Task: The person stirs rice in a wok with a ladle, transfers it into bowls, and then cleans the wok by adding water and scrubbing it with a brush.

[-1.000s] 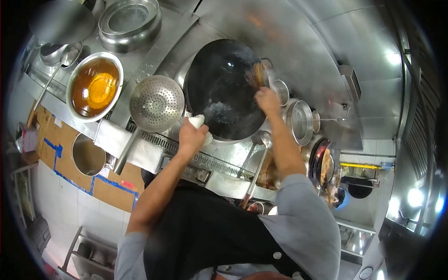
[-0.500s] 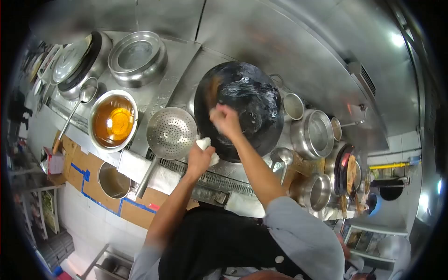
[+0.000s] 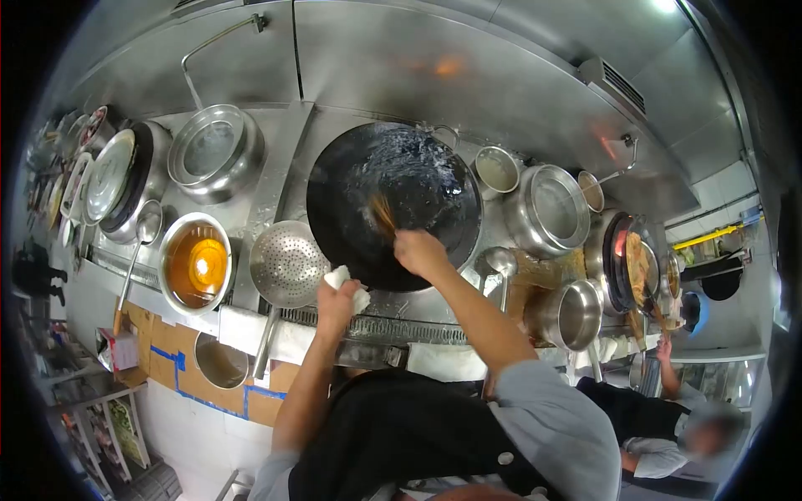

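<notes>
A large black wok (image 3: 443, 213) sits on the range in front of me, wet and shiny on its far inner side. My right hand (image 3: 420, 253) reaches over it, closed around a bamboo wok brush (image 3: 383, 214) whose blurred bristles point into the bowl. At the wok's near left edge, my left hand (image 3: 336, 304) is closed on a folded white cloth (image 3: 360, 300). The cloth covers whatever part of the rim it grips. Just left of that hand lies a perforated metal strainer (image 3: 288, 264), its handle pointing toward me.
A metal bowl (image 3: 170, 292) of orange-brown liquid stands left of the strainer. Lidded pots (image 3: 224, 179) line the back left. To the right are a ladle (image 3: 501, 262), a steel pot (image 3: 576, 313) and a larger pot (image 3: 522, 221). Another person (image 3: 647, 417) works at far right.
My right hand and the brush have moved lower in the wok, toward me. The head view has shifted, and the other person now shows at the right. My left hand stays on the cloth.
</notes>
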{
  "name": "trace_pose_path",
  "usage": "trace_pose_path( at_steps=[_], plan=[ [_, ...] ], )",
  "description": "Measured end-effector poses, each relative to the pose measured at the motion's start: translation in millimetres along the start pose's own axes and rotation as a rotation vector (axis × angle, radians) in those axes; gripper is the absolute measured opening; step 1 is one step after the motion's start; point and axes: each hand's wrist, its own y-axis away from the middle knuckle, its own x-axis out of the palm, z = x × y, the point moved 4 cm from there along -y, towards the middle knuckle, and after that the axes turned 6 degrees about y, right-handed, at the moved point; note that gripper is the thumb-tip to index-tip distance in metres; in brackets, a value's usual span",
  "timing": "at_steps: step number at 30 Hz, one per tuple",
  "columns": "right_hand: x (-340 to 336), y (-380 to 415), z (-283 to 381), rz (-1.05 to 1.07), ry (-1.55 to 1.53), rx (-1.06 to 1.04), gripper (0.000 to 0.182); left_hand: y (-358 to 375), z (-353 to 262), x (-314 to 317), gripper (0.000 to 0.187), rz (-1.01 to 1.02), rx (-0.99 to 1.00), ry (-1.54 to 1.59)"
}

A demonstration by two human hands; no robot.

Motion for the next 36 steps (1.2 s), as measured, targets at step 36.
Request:
trace_pose_path(
  at_steps=[36],
  plan=[
    [-9,307,-47,-0.585,-0.62,0.454,0.056,-73,-10,-58,0.024,0.286,0.169,-0.038]
  ],
)
